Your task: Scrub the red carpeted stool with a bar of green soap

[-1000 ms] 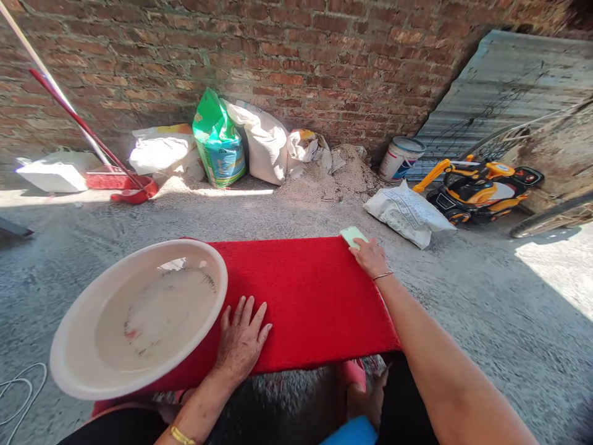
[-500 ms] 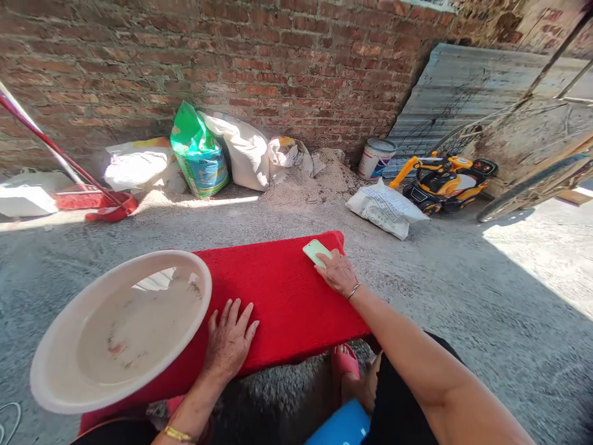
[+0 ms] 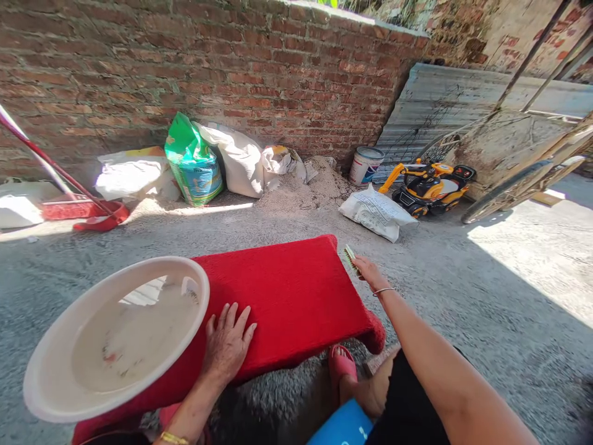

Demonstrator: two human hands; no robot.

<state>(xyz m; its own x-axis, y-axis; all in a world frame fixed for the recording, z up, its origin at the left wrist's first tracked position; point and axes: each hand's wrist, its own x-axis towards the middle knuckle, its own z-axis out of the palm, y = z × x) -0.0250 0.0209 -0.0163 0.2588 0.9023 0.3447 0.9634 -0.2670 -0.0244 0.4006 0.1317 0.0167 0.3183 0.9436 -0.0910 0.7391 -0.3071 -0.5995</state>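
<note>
A red cloth (image 3: 287, 290) lies spread over a low bench or table in front of me. My left hand (image 3: 228, 339) rests flat on it with the fingers spread. Just past the cloth's right edge, my right hand (image 3: 368, 272) is raised and closed around a pale green scrub brush (image 3: 351, 256), whose bristles face left. A wide off-white basin (image 3: 134, 337) of cloudy water stands on the left end of the cloth, with small bits of debris in the water.
Sacks stand along the brick wall, among them a green and blue sack (image 3: 194, 167). A paint bucket (image 3: 365, 165), a white bag (image 3: 377, 212) and a yellow toy excavator (image 3: 430, 188) are at the right. A red dustpan (image 3: 104, 216) lies left. My pink slipper (image 3: 341, 364) shows below.
My right hand has lifted the brush off the cloth and moved right past its edge, turning it so the bristles show. My left hand stays in place. The camera view has shifted slightly.
</note>
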